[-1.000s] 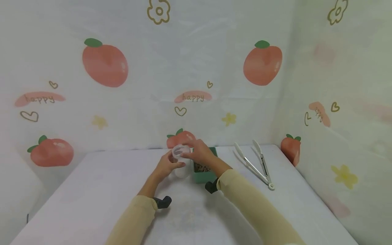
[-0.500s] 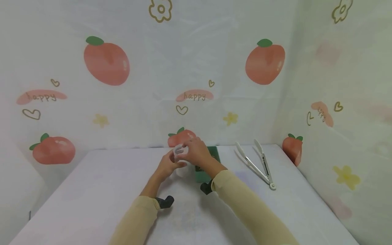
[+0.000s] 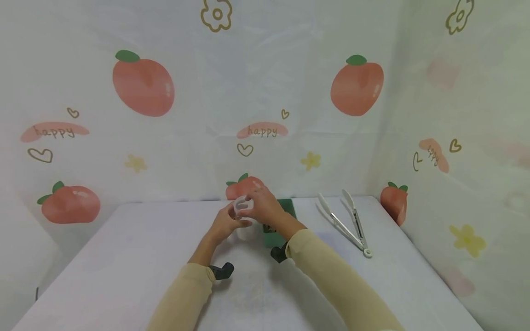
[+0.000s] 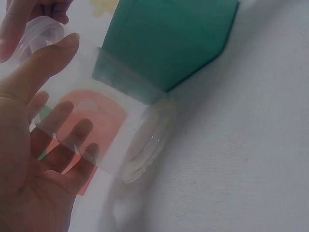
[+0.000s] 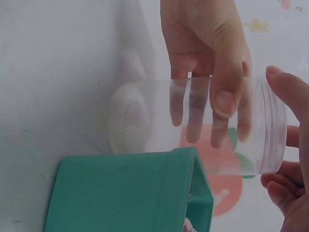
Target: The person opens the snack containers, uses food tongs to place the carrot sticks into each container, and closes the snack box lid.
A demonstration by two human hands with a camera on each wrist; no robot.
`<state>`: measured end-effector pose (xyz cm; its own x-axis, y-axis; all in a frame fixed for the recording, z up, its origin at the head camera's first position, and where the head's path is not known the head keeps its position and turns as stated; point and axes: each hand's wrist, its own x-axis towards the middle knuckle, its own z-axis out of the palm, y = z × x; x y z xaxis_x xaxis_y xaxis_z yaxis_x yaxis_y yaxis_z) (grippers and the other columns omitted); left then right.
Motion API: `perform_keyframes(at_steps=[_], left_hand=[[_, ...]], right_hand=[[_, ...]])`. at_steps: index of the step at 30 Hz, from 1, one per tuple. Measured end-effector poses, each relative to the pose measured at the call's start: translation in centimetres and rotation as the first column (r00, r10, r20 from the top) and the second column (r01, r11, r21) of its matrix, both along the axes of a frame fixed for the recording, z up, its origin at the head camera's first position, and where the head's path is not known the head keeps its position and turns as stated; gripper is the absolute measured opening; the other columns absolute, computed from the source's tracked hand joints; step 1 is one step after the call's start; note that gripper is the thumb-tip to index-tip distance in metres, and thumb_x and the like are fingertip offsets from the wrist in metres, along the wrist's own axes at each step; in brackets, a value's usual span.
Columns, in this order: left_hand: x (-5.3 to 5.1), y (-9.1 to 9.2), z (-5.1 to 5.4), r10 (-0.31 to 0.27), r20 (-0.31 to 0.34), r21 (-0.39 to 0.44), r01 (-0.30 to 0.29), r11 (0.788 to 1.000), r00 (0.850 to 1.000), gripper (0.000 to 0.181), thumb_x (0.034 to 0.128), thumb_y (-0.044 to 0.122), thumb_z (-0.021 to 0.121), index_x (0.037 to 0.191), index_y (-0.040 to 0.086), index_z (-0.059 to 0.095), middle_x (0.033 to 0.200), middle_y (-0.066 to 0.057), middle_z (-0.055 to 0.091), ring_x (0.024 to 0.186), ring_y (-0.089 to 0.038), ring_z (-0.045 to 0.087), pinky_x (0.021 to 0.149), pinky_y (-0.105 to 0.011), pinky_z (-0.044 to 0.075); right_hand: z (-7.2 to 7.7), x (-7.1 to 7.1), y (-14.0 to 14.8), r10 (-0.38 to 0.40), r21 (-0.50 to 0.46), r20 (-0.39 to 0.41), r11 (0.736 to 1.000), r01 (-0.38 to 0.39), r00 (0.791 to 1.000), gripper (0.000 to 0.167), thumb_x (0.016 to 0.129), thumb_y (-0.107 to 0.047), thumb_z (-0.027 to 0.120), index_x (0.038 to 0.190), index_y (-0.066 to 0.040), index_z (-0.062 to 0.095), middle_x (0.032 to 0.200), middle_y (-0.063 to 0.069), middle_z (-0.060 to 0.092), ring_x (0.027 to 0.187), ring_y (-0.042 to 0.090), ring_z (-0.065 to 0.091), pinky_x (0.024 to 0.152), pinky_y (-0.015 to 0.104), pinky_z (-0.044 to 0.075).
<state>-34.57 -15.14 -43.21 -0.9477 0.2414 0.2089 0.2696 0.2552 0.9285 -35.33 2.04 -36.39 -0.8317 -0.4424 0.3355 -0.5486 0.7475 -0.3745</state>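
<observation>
A clear plastic jar [image 5: 157, 116] stands upright on the table. My left hand [image 3: 223, 226] holds it from the left side, thumb in front and fingers behind, as the right wrist view shows through the wall. At its mouth is a clear lid [image 5: 275, 133], where my right hand [image 3: 265, 209] grips the rim between thumb and fingers. Beside the jar on the right is a green square container [image 5: 120, 191]. Small pale and brown bits lie in it, mostly hidden by my right forearm in the head view.
White-tipped metal tongs [image 3: 343, 225] lie spread apart on the right of the white table [image 3: 136, 257]. Behind stands a white backdrop [image 3: 198, 92] printed with fruit, joined by a side sheet on the right.
My right hand has turned and shifted slightly left at the lid, covering more of it. My left hand keeps its hold on the jar, and the container and tongs stay put.
</observation>
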Motion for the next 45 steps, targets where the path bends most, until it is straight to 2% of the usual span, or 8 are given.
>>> perform_keyframes(at_steps=[2,9,14,23,28,31,39,45], left_hand=[[-0.4,0.0,-0.6,0.021,-0.006,-0.004,-0.021,1.0,1.0,0.072,0.0764,0.015,0.083,0.139,0.008,0.05,0.136,-0.013,0.055,0.124,-0.03,0.052,0.103,-0.051,0.039],[-0.5,0.0,-0.6,0.048,-0.015,-0.044,-0.048,0.998,0.999,0.068,0.0742,0.017,0.085,0.135,0.01,0.055,0.127,-0.008,0.061,0.117,-0.025,0.055,0.1,-0.05,0.041],[-0.7,-0.2,-0.4,0.016,0.004,-0.004,-0.016,1.0,1.0,0.071,0.0739,0.013,0.085,0.137,0.008,0.053,0.129,-0.013,0.059,0.114,-0.026,0.057,0.1,-0.05,0.04],[-1.1,-0.6,-0.3,-0.041,0.004,0.021,0.041,0.999,0.999,0.062,0.0762,0.008,0.083,0.133,0.006,0.056,0.126,-0.011,0.062,0.11,-0.024,0.058,0.099,-0.047,0.041],[-1.3,-0.8,-0.1,-0.118,0.03,0.058,0.116,0.992,0.993,0.067,0.0756,0.001,0.081,0.137,0.003,0.053,0.129,-0.014,0.061,0.114,-0.024,0.059,0.099,-0.046,0.042],[-1.5,-0.8,-0.1,-0.137,0.036,0.043,0.136,0.99,0.99,0.067,0.0759,0.002,0.08,0.137,0.006,0.053,0.13,-0.012,0.061,0.113,-0.023,0.06,0.1,-0.045,0.042],[-1.4,-0.9,-0.1,-0.131,0.047,-0.013,0.132,0.991,0.99,0.069,0.0759,0.006,0.082,0.137,0.0,0.049,0.125,-0.011,0.061,0.11,-0.026,0.059,0.099,-0.047,0.042],[-1.5,-1.2,-0.2,-0.124,0.056,-0.005,0.125,0.992,0.991,0.071,0.0748,0.007,0.083,0.136,-0.004,0.049,0.12,-0.013,0.062,0.11,-0.034,0.058,0.093,-0.04,0.045]], right_hand=[[-0.1,-0.1,0.1,0.017,-0.008,-0.002,1.0,-0.017,1.0,0.042,0.08,-0.042,0.079,0.102,-0.008,0.07,0.113,0.001,0.067,0.133,0.025,0.04,0.099,0.039,0.044],[-0.2,-0.5,0.5,0.068,0.001,-0.024,0.998,-0.068,0.997,0.043,0.077,-0.043,0.081,0.101,-0.007,0.071,0.107,0.002,0.069,0.13,0.025,0.044,0.095,0.038,0.047],[0.0,-0.7,0.5,0.094,-0.008,-0.011,0.996,-0.094,0.996,0.043,0.077,-0.041,0.082,0.101,-0.006,0.073,0.105,0.004,0.071,0.14,0.025,0.033,0.099,0.039,0.044],[0.1,-1.0,0.6,0.098,0.042,-0.05,0.994,-0.096,0.994,0.043,0.076,-0.044,0.081,0.102,-0.011,0.075,0.101,-0.002,0.071,0.129,0.025,0.047,0.099,0.037,0.044],[0.2,-1.3,1.1,0.155,0.023,0.0,0.988,-0.154,0.988,0.043,0.077,-0.042,0.082,0.104,-0.01,0.075,0.104,0.0,0.072,0.139,0.025,0.035,0.103,0.038,0.04],[0.2,-1.6,1.6,0.176,0.021,0.035,0.984,-0.177,0.984,0.043,0.077,-0.041,0.082,0.108,-0.012,0.074,0.108,-0.004,0.07,0.138,0.023,0.036,0.103,0.038,0.04],[0.4,-1.0,2.7,0.244,-0.054,0.052,0.969,-0.241,0.968,0.04,0.079,-0.03,0.083,0.11,-0.008,0.071,0.115,-0.002,0.064,0.099,0.018,0.059,0.082,0.028,0.049],[0.0,-1.0,3.2,0.274,-0.078,-0.009,0.958,-0.274,0.962,0.043,0.078,-0.024,0.084,0.113,-0.005,0.068,0.125,0.002,0.058,0.093,0.017,0.06,0.079,0.024,0.05]])
